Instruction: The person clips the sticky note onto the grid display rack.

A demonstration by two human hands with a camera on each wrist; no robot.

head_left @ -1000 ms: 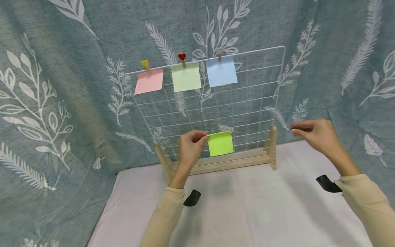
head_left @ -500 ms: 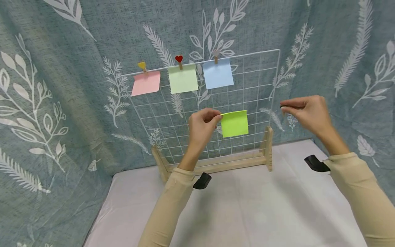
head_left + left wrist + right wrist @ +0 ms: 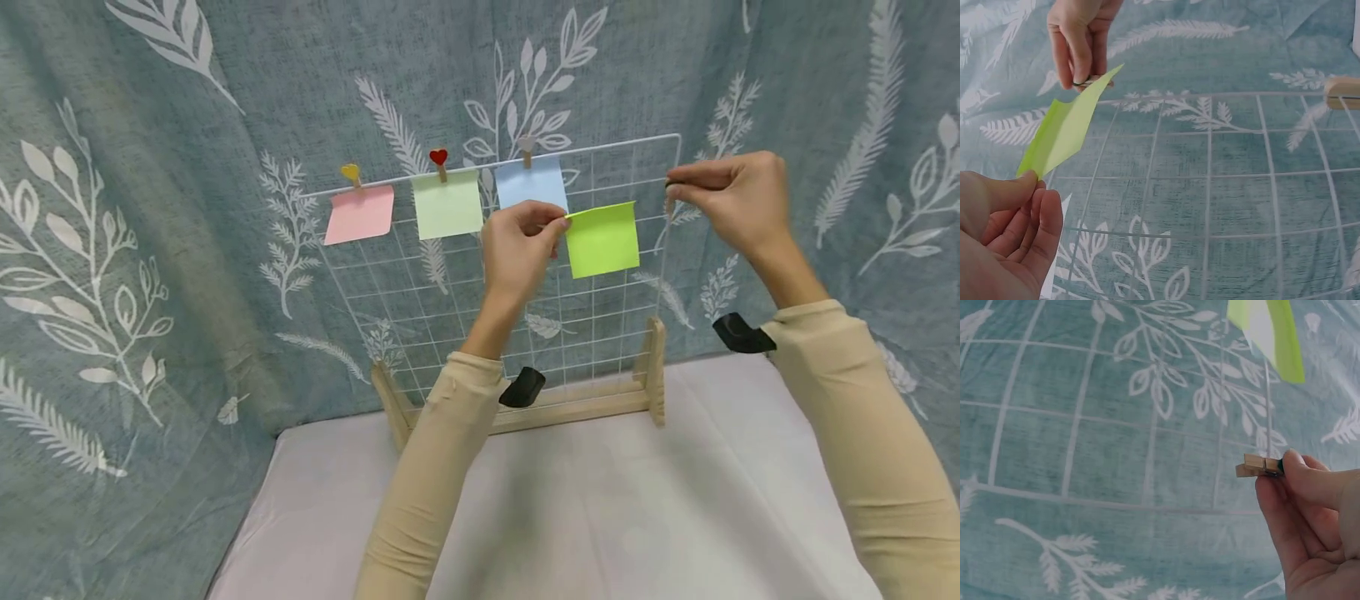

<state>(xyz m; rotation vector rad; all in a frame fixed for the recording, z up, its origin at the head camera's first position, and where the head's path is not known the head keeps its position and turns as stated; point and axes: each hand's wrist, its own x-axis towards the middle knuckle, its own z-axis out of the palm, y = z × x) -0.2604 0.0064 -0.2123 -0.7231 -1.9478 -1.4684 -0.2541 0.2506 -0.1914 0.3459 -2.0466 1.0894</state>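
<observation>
My left hand [image 3: 525, 250] pinches a bright lime-green sticky note [image 3: 603, 242] by its upper left corner, in front of the white wire grid [image 3: 600, 333]. The note hangs just right of a blue note [image 3: 531, 183], whose lower edge is partly behind my fingers. Near the grid's right side, my right hand [image 3: 738, 200] pinches a small wooden clothespin [image 3: 1260, 465] between thumb and fingertips. A dark green bit shows at the clothespin's held end in the right wrist view; its other end points away from the fingers.
A pink note [image 3: 360, 214] and a pale green note [image 3: 448, 205] hang from the grid's top bar by heart-topped clothespins, like the blue one. A wooden stand [image 3: 656, 375] supports the grid on a white-covered table [image 3: 570, 500]. A leaf-patterned curtain [image 3: 187, 333] hangs behind.
Both hands have risen toward the grid's top bar. My left hand has carried the lime-green note up and right; my right hand, with the clothespin, has moved up and slightly left.
</observation>
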